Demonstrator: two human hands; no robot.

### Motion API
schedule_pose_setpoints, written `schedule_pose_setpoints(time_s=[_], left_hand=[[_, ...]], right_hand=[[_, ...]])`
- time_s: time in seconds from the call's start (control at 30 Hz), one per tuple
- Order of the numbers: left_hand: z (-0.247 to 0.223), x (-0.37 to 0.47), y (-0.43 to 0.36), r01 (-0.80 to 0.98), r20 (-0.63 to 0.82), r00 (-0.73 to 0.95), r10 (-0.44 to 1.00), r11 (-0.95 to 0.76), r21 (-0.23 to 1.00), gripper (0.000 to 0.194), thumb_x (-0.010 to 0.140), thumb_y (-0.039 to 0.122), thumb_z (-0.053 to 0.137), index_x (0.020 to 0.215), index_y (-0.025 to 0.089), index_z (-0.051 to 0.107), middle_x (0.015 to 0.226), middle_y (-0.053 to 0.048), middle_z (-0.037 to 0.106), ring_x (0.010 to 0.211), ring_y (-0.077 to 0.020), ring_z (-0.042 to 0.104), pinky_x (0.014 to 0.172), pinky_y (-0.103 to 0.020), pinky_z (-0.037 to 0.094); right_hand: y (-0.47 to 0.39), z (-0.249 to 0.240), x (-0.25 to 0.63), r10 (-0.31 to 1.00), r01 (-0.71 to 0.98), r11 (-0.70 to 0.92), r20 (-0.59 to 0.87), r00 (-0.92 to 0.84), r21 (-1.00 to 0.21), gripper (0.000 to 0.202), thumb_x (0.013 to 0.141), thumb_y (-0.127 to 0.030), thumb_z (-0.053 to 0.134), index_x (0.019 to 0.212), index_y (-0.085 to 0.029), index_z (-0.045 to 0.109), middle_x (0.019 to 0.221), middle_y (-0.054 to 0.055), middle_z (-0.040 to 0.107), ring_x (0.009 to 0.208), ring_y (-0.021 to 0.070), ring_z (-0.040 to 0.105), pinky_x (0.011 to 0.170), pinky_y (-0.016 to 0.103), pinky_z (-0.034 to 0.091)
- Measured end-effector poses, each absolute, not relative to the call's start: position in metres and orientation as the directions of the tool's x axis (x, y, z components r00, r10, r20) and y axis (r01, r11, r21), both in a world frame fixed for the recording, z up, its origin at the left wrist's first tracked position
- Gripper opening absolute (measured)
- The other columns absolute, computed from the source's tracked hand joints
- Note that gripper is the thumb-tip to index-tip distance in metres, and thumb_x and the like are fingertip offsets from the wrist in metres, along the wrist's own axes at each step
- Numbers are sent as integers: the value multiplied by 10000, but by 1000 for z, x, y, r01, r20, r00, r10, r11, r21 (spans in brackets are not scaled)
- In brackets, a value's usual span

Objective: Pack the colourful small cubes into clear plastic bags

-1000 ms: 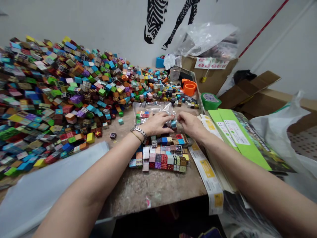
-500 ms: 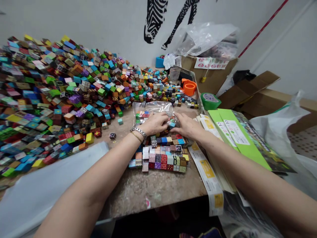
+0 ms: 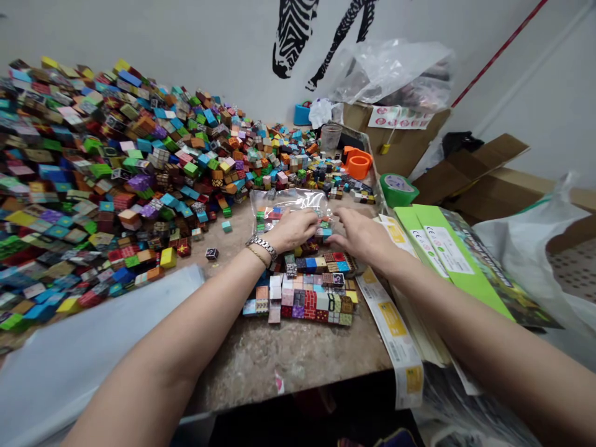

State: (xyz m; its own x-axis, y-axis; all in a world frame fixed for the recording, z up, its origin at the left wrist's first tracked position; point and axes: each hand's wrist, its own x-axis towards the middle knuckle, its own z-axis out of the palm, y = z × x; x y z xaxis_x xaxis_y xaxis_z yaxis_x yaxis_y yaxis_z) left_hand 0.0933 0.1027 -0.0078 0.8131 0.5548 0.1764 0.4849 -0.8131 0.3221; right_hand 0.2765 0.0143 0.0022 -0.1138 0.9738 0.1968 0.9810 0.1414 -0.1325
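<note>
A clear plastic bag [image 3: 298, 197] lies on the table with several printed cubes showing through it. My left hand [image 3: 294, 230], with a metal watch at the wrist, is over the near part of the bag, its fingers curled down and close together; what they hold is hidden. To the right of the bag is my right hand [image 3: 361, 236], thumb and fingers apart, with nothing seen between them. A few cubes [image 3: 325, 231] lie between the two hands. Closer to me, rows of patterned cubes [image 3: 310, 301] are packed side by side on the table.
A large heap of loose cubes [image 3: 116, 155] covers the left and back. Plastic sheets [image 3: 107, 347] lie at front left. At right are a label strip [image 3: 393, 329], green printed packaging [image 3: 447, 254], green tape [image 3: 397, 189], an orange ring-shaped object [image 3: 357, 165] and cardboard boxes [image 3: 493, 180].
My right hand has drawn slightly to the right, away from the cubes at the bag, its thumb and fingers further apart. My left hand stays nearly in place.
</note>
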Motion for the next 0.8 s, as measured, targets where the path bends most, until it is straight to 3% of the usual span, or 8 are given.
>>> schedule_pose_setpoints(time_s=[0.13,0.23,0.4,0.5,0.6,0.8], left_hand=[[-7,94,104,483,200,797,570,-800,355,255,993,274,435,850,179,624,930,-81,670,876,-214,592,814,-363,467],[-8,94,105,481,220,778,588,-784,393,282,1006,298,425,844,181,624,908,-73,668,859,-204,585,812,-358,464],[-9,95,105,472,227,778,586,-784,403,292,1010,304,419,865,172,635,913,-73,674,866,-200,585,824,-352,459],[-10,95,107,475,228,776,588,-783,401,280,1003,287,415,885,165,637,928,-79,677,871,-203,584,813,-346,452],[-11,94,108,468,239,780,578,-792,392,249,974,254,427,848,170,624,902,-72,665,850,-199,572,800,-337,443],[-6,88,107,450,175,827,534,-816,364,89,852,228,532,862,169,598,916,-75,631,865,-215,552,779,-330,423]], right_hand=[[-5,17,266,950,965,255,204,-237,-67,238,937,-261,531,1120,-176,657,1115,151,689,1029,305,638,846,424,497],[-19,13,254,931,936,343,157,-328,-79,305,968,-250,462,1192,-195,662,1205,144,693,1124,299,625,928,454,489],[-26,-3,239,957,953,287,77,-280,-98,489,992,-332,431,1420,-107,502,1484,215,502,1405,340,435,1093,571,381],[-23,-4,236,970,966,243,36,-241,-90,524,999,-361,425,1461,-117,460,1537,220,430,1430,355,399,1116,639,326],[-21,-1,236,967,964,255,24,-253,-73,521,1004,-386,420,1451,-123,472,1523,218,451,1415,357,418,1103,668,328],[-23,17,250,950,931,311,28,-312,-191,450,1008,-374,438,1374,-147,569,1409,149,595,1286,296,569,1036,480,479]])
